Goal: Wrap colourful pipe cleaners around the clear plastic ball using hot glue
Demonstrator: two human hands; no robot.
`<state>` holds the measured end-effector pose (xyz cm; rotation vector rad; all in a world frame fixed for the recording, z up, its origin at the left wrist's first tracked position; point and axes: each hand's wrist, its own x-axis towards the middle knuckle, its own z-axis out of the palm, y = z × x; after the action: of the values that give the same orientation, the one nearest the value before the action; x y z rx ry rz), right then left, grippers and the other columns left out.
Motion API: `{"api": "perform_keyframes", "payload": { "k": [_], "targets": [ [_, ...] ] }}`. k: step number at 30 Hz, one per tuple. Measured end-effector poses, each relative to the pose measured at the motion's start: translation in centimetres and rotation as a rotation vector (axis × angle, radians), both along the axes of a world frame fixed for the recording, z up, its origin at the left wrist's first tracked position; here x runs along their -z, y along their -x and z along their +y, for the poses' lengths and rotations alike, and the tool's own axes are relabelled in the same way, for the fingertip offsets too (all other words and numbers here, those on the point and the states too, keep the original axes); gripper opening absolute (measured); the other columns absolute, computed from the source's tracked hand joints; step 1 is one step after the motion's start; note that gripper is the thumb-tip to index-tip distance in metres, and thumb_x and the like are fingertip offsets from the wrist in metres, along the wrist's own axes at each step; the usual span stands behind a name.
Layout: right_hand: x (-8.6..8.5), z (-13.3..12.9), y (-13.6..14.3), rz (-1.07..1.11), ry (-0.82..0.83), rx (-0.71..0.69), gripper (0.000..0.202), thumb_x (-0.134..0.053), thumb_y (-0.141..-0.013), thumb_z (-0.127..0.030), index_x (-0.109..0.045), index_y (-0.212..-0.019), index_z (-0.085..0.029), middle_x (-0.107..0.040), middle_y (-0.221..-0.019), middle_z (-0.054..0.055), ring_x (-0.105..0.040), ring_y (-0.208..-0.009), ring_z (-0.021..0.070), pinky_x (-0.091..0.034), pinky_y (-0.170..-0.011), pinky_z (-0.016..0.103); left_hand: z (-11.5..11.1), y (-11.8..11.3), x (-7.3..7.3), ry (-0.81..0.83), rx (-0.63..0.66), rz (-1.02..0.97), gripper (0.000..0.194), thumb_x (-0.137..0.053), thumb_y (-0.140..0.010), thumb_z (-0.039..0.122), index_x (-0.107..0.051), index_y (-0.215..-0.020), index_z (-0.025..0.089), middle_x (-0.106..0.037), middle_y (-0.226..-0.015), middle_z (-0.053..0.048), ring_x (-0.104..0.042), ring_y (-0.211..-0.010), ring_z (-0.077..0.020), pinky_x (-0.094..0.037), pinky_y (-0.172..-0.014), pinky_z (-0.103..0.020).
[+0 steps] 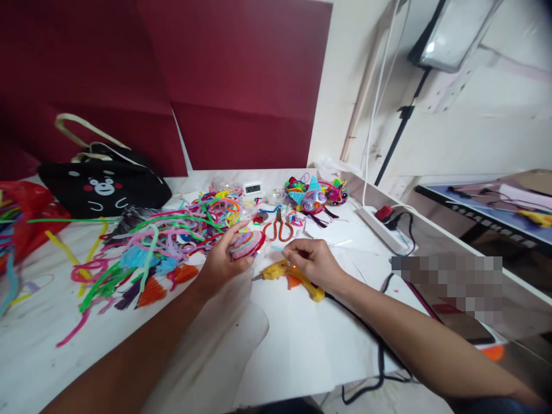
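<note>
My left hand [223, 259] is wrapped round a rounded piece covered in striped chenille stems [248, 244], in purple, orange, pink and red. Just to its right, my right hand [313, 261] pinches a short light-blue strip, which looks like a chenille stem [277, 248], its tip pointing at the striped piece but apart from it. Below my right hand a yellow glue gun [317, 290] lies on its side, nozzle to the left. Beyond both hands rest orange-handled pliers [279, 229]. My right fingertips are partly hidden.
Loose chenille stems [150, 241] are heaped on the left, before a black bag [103, 190]. Finished colourful figures [313, 198] and a small digital clock [252, 188] stand at the back. A power strip [386, 230] lies right; the black cord [382, 356] runs beneath my right forearm.
</note>
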<state>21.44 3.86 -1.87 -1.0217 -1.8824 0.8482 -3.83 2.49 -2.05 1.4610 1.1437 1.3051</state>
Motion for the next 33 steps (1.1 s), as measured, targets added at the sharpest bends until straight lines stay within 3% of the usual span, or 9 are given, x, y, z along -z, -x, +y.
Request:
{"api": "perform_keyframes", "payload": {
  "k": [3,8,13,17,22,28,33],
  "targets": [
    [0.3,0.4,0.0,0.069,0.02,0.088,0.029,-0.068,-0.088,-0.046,-0.067,-0.073,-0.022,-0.055,-0.059,-0.002,-0.043,-0.056,0.0142,-0.034,-0.056,0.029,-0.2,-0.3,-0.7,0.12,0.072,-0.222,0.078,-0.091,-0.069,0.039,-0.07,-0.142,0.02,-0.078,-0.141,-0.015,-0.079,-0.119,-0.0399,-0.065,-0.096,-0.047],
    [0.6,0.9,0.1,0.156,0.072,0.139,0.039,-0.071,-0.086,-0.058,-0.061,-0.069,-0.025,-0.05,-0.056,-0.003,-0.04,-0.055,0.0147,-0.033,-0.054,0.03,-0.6,-0.5,-0.5,0.244,0.285,-0.375,0.048,-0.087,-0.074,0.043,-0.08,-0.116,0.02,-0.089,-0.108,-0.011,-0.085,-0.107,-0.04,-0.065,-0.096,-0.051],
    [0.5,0.2,0.5,0.104,0.073,0.045,0.035,-0.069,-0.091,-0.051,-0.059,-0.07,-0.024,-0.054,-0.059,-0.003,-0.044,-0.055,0.0145,-0.035,-0.054,0.029,-1.5,-1.2,0.0,0.263,0.486,-0.307,0.064,-0.086,-0.072,0.047,-0.08,-0.13,0.021,-0.088,-0.113,-0.015,-0.082,-0.115,-0.0469,-0.065,-0.098,-0.057],
    [0.5,-0.5,0.6,0.033,0.013,-0.009,0.029,-0.064,-0.094,-0.038,-0.059,-0.07,-0.024,-0.053,-0.059,-0.003,-0.046,-0.056,0.0139,-0.035,-0.055,0.027,-2.1,-1.7,-0.3,0.264,0.517,-0.294,0.066,-0.088,-0.07,0.051,-0.084,-0.131,0.027,-0.087,-0.117,-0.013,-0.081,-0.119,-0.0484,-0.066,-0.095,-0.055],
    [0.2,-0.8,0.4,-0.035,-0.043,-0.073,0.02,-0.062,-0.094,-0.024,-0.063,-0.073,-0.022,-0.06,-0.061,-0.003,-0.05,-0.057,0.0137,-0.039,-0.057,0.026,-2.2,-1.9,-0.5,0.253,0.513,-0.328,0.059,-0.089,-0.07,0.047,-0.087,-0.126,0.029,-0.089,-0.11,-0.009,-0.083,-0.113,-0.0425,-0.069,-0.092,-0.049],
    [0.2,-0.6,0.3,-0.052,-0.24,-0.125,0.023,-0.063,-0.102,-0.03,-0.071,-0.081,-0.023,-0.071,-0.074,0.002,-0.061,-0.067,0.0169,-0.049,-0.067,0.029,-2.4,-1.9,-0.8,0.274,0.491,-0.373,0.04,-0.085,-0.074,0.048,-0.089,-0.11,0.031,-0.091,-0.104,-0.005,-0.086,-0.11,-0.039,-0.069,-0.092,-0.046],
    [0.5,-0.5,-0.1,-0.105,-0.4,-0.136,0.029,-0.056,-0.109,-0.032,-0.074,-0.088,-0.023,-0.073,-0.079,0.006,-0.063,-0.069,0.018,-0.051,-0.067,0.03,-2.4,-1.7,-1.2,0.28,0.473,-0.437,0.038,-0.085,-0.073,0.05,-0.09,-0.105,0.03,-0.092,-0.106,-0.004,-0.087,-0.105,-0.0375,-0.071,-0.092,-0.048]
  ]
}}
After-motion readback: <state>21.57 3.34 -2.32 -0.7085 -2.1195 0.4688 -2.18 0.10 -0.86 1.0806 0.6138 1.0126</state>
